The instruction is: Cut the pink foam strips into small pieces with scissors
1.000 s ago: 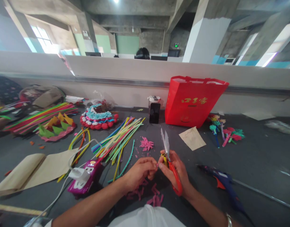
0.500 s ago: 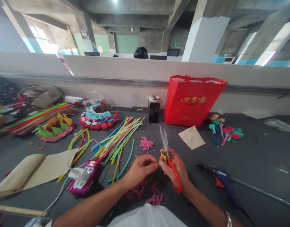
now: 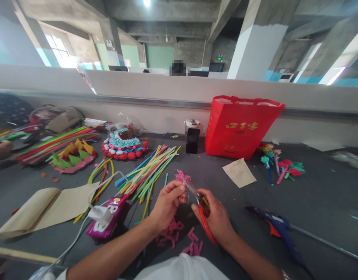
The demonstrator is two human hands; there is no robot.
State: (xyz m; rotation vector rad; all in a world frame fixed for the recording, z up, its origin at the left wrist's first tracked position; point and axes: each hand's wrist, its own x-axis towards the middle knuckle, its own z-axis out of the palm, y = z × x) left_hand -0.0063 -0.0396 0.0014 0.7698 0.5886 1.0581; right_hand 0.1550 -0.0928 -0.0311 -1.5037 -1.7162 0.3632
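My right hand (image 3: 215, 217) is closed round a pair of scissors (image 3: 205, 225) with red handles; the blades point up and left, their tips close to my left fingers. My left hand (image 3: 170, 202) is pinched, thumb against index finger. Whatever lies between its fingertips is too small or hidden to make out. Just beyond the blade tips sits a small heap of pink cut pieces (image 3: 181, 175). Nearer to me lie more pink strips (image 3: 193, 243), partly hidden by my left hand.
Coloured fuzzy stems (image 3: 151, 171) and a purple power strip (image 3: 104, 219) lie left. A glue gun (image 3: 279, 229), brown paper (image 3: 240, 172) and fuzzy flowers (image 3: 286, 167) lie right. Behind stand a phone (image 3: 192, 140) and red bag (image 3: 240, 128). Another person's hand (image 3: 0, 151) shows far left.
The scissors have swung from pointing upright to leaning left, bringing the blades to my left fingertips. My left hand has moved slightly up and left. The whole view has shifted a little.
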